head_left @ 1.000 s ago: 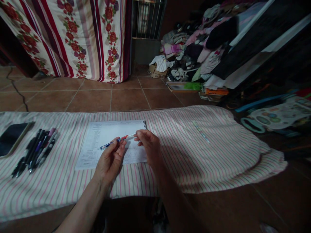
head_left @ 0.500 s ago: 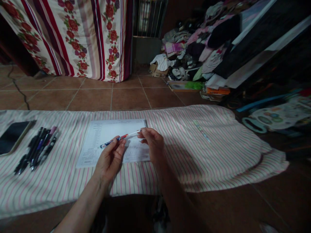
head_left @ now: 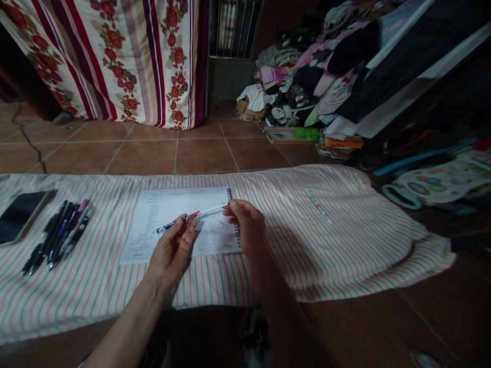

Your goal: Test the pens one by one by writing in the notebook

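Observation:
My left hand (head_left: pixel 173 251) pinches the middle of a pen (head_left: pixel 187 218) with a blue and red barrel. Its thin white refill (head_left: pixel 213 209) sticks out to the right, and the fingertips of my right hand (head_left: pixel 247 225) pinch that end. Both hands hover just above a spiral notebook (head_left: pixel 161 214) lying open on a striped cloth (head_left: pixel 326 240). The pen is roughly level, its tip pointing left.
A row of several dark pens (head_left: pixel 57 235) and a black phone (head_left: pixel 19 214) lie on the cloth at the left. Another pale pen (head_left: pixel 317 205) lies to the right. Behind are tiled floor (head_left: pixel 153 153), a floral curtain (head_left: pixel 115 56) and a heap of clothes (head_left: pixel 307 76).
My right hand has drawn slowly to the right, sliding more of the white refill out of the barrel. My left hand has stayed almost still.

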A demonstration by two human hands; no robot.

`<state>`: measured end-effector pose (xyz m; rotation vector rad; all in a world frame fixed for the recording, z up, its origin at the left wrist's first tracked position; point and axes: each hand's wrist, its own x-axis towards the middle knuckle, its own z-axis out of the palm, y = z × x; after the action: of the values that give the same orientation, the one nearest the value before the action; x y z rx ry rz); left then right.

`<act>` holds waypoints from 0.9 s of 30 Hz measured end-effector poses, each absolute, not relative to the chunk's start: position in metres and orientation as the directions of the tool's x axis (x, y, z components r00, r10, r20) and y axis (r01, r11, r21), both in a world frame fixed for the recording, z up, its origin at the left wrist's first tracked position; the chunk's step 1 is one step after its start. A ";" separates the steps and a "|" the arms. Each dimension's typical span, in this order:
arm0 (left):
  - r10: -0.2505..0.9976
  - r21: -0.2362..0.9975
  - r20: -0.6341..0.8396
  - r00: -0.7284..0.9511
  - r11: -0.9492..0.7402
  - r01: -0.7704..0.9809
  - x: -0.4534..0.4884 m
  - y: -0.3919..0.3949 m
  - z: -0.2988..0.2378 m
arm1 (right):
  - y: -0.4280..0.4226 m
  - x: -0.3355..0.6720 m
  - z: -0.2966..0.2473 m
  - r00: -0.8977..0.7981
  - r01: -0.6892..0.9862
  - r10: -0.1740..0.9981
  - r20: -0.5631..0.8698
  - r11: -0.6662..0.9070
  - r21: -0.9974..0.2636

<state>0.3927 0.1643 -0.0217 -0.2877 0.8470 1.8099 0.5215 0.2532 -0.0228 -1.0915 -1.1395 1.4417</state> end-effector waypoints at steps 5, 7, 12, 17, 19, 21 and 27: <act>0.718 0.410 -0.564 -0.408 -0.186 -0.893 0.389 0.163 -0.023 | 0.253 0.526 -0.020 -0.121 -0.184 0.989 -0.083 -0.104 -0.977; 0.717 0.410 -0.565 -0.408 -0.186 -0.893 0.388 0.163 -0.023 | 0.253 0.527 -0.020 -0.118 -0.180 0.989 -0.085 -0.105 -0.978; 0.718 0.414 -0.564 -0.408 -0.182 -0.892 0.387 0.162 -0.025 | 0.254 0.530 -0.020 -0.109 -0.164 0.990 -0.088 -0.106 -0.981; 0.719 0.428 -0.551 -0.424 -0.193 -0.883 0.387 0.163 -0.024 | 0.256 0.531 -0.023 -0.105 -0.173 0.991 -0.081 -0.098 -0.980; 0.716 0.429 -0.553 -0.427 -0.196 -0.882 0.386 0.163 -0.023 | 0.257 0.531 -0.024 -0.107 -0.172 0.991 -0.082 -0.100 -0.980; 0.714 0.431 -0.552 -0.431 -0.198 -0.880 0.383 0.162 -0.023 | 0.257 0.532 -0.025 -0.104 -0.171 0.991 -0.087 -0.104 -0.980; 0.700 0.432 -0.565 -0.437 -0.201 -0.879 0.376 0.158 -0.023 | 0.259 0.534 -0.027 -0.105 -0.178 0.992 -0.076 -0.094 -0.980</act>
<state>0.3759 0.1577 -0.0226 -0.2953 0.8767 1.8375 0.5338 0.2589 -0.0266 -1.0844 -1.1000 1.4251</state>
